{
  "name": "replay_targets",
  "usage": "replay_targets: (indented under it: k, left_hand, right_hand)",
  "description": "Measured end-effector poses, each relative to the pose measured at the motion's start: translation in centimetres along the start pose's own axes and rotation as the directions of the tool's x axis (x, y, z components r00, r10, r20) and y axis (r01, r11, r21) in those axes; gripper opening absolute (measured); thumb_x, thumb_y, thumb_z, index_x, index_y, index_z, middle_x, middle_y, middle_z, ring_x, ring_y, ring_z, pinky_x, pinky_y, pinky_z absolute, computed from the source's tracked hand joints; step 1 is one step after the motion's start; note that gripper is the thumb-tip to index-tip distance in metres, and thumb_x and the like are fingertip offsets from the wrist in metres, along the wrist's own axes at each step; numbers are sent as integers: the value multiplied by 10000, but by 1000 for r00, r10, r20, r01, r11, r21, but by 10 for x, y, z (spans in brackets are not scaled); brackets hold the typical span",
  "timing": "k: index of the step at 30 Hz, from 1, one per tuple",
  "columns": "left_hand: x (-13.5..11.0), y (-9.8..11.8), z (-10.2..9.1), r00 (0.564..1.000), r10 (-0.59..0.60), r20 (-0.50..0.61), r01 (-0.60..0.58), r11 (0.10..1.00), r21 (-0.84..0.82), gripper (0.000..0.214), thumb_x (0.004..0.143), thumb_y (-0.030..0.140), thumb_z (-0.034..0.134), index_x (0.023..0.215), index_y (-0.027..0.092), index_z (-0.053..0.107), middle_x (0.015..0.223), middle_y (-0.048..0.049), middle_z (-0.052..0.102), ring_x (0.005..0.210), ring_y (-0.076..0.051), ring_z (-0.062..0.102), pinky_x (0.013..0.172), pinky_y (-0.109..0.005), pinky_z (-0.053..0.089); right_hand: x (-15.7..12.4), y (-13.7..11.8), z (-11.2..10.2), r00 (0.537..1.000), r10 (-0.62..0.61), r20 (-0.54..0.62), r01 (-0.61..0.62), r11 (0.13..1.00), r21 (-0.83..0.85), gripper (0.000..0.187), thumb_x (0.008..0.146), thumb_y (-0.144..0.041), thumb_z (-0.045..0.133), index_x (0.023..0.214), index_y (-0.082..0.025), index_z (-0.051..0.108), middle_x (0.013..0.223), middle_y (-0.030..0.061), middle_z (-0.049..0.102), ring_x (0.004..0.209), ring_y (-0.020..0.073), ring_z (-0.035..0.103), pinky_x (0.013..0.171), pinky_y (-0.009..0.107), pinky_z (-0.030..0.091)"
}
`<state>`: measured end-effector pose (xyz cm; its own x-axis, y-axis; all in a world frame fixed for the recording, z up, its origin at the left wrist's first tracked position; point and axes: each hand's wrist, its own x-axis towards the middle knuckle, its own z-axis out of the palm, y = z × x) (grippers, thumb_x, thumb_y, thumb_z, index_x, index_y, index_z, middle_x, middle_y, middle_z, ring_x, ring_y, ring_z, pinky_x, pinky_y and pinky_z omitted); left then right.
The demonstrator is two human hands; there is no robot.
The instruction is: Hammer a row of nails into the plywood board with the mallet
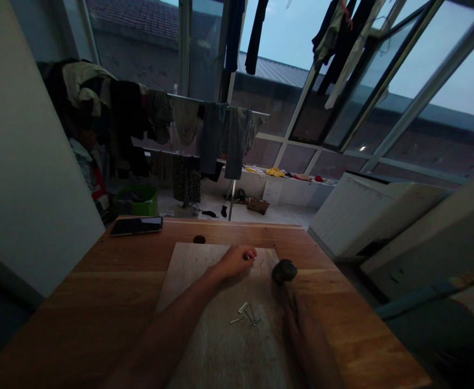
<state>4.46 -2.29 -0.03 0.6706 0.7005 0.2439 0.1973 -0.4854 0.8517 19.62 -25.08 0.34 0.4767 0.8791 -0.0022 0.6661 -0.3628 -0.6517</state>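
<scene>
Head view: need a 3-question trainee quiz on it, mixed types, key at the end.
1. True or false: the hammer is in the right hand's grip.
2. Fill in: the loose nails lie directly on the pale ____.
3. Multiple choice: in the picture, where is the phone relative to the left hand?
a) to the left
b) to the right
c) directly below

Key: 1. True. 2. board. 3. a.
</scene>
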Motion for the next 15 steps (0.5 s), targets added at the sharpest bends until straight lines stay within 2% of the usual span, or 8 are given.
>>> replay_targets:
  k: [5,9,12,15]
  left_hand:
    - [-3,2,-4,1000,10,28,-11,1000,23,168,807,148,650,926,148,769,862,-23,763,795,-159,669,770,-246,486]
    - [-4,5,-6,1000,-10,20,10,1000,12,193,795,122,640,931,143,776,863,-27,761,787,-158,670,787,-252,495]
    - [-5,7,-7,999,-47,9,48,998,-30,246,792,141,669,1016,134,771,834,-28,754,776,-165,670,785,-263,505]
    - [-4,8,-6,998,-67,1,67,997,-41,325,782,125,681,1099,127,757,822,-25,754,758,-165,673,765,-263,504]
  right_hand:
    - [0,4,1,998,-51,-44,52,998,19,714,975,-498,319,1505,-72,537,1459,216,643,1335,324,639,1121,437,485]
    - [3,2,-1,998,-28,-62,30,999,37,755,965,-579,375,1498,-75,551,1407,241,672,1303,369,657,1048,465,534]
    - [8,-11,-3,996,-51,-69,55,997,50,764,984,-619,378,1553,-125,507,1339,223,720,1175,369,732,924,444,588]
    - [15,-34,-2,985,-147,-85,154,985,74,732,1010,-600,374,1559,-132,503,1371,216,705,1181,348,732,918,413,594]
